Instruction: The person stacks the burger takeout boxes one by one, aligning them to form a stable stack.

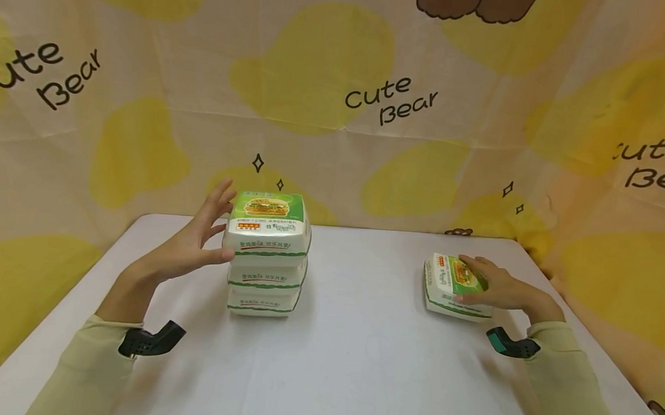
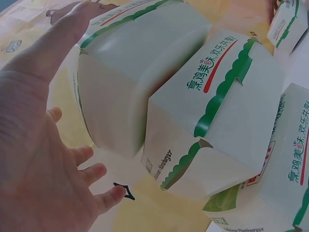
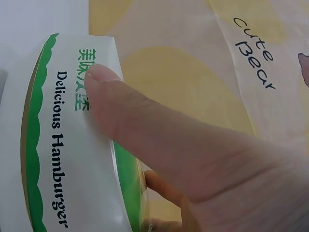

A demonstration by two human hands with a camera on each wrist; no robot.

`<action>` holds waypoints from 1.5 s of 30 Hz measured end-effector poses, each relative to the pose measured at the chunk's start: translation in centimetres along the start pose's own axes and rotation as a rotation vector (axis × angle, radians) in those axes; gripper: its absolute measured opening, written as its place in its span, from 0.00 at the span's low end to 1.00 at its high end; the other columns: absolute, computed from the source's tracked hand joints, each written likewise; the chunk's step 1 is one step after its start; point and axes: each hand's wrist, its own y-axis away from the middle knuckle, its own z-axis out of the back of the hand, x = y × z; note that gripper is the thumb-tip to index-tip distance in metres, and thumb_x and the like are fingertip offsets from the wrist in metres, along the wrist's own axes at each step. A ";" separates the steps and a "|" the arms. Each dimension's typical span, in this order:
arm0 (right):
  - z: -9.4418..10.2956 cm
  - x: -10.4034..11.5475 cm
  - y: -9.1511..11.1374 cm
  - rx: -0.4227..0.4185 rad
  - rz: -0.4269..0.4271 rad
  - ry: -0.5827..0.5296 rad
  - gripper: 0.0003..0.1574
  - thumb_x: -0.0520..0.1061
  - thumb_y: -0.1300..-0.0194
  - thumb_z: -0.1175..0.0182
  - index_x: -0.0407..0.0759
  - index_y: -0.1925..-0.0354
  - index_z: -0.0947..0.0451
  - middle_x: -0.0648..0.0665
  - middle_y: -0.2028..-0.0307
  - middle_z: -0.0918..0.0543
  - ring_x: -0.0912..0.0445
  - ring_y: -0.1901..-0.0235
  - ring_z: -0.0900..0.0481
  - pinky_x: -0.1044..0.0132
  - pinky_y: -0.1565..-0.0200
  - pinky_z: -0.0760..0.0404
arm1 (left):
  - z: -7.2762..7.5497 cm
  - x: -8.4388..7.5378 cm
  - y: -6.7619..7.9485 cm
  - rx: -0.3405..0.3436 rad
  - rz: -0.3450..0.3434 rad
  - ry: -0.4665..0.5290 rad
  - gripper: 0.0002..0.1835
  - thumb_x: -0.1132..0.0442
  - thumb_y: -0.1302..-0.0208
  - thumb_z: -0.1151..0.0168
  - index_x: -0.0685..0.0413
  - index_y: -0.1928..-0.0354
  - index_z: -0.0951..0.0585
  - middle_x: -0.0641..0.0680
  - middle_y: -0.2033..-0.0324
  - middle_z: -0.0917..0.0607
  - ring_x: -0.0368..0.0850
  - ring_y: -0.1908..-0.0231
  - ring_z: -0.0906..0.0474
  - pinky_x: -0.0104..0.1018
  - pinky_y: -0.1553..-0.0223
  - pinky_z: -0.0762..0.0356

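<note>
Three white-and-green hamburger boxes stand stacked left of the table's middle; the top hamburger box [image 1: 266, 229] shows a burger picture on its lid. Beside that top box is my left hand [image 1: 186, 247], fingers spread and thumb near its front corner. In the left wrist view, the left hand [image 2: 53, 159] has its thumb along the top box [image 2: 120, 72], while the other fingers stand apart from it. On the right, my right hand [image 1: 497, 286] grips a separate hamburger box [image 1: 441, 287] from above. The right wrist view has the thumb [image 3: 116, 96] against that box's lettered side [image 3: 72, 145].
A white table [image 1: 347, 359] lies under the boxes. Behind it and along both sides hangs a yellow-patterned cloth [image 1: 317, 75] lettered "Cute Bear". Dark bands [image 1: 153, 339] sit on both wrists, over pale sleeves.
</note>
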 end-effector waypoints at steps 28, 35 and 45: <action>-0.2 1.0 -0.7 0.038 -0.014 -0.045 0.72 0.61 0.45 0.26 0.39 0.20 0.58 0.20 0.24 0.59 0.17 0.29 0.56 0.16 0.39 0.48 | 0.1 0.0 0.4 0.008 0.033 -0.054 0.57 0.60 0.38 0.32 0.31 0.19 0.61 0.57 0.20 0.53 0.67 0.23 0.54 0.75 0.30 0.49; -0.5 1.0 -0.6 -0.002 0.035 -0.063 0.69 0.60 0.45 0.26 0.39 0.21 0.54 0.21 0.25 0.53 0.21 0.30 0.49 0.18 0.38 0.45 | 0.0 -0.1 0.1 0.017 0.033 -0.052 0.57 0.61 0.38 0.32 0.31 0.19 0.61 0.56 0.20 0.53 0.65 0.22 0.55 0.74 0.30 0.49; -0.6 1.3 -0.7 -0.098 0.063 -0.050 0.64 0.62 0.41 0.30 0.38 0.22 0.51 0.22 0.26 0.47 0.26 0.32 0.43 0.19 0.39 0.40 | -0.1 0.1 -0.1 0.023 0.023 -0.045 0.57 0.62 0.39 0.32 0.31 0.19 0.60 0.55 0.20 0.52 0.63 0.22 0.55 0.74 0.29 0.50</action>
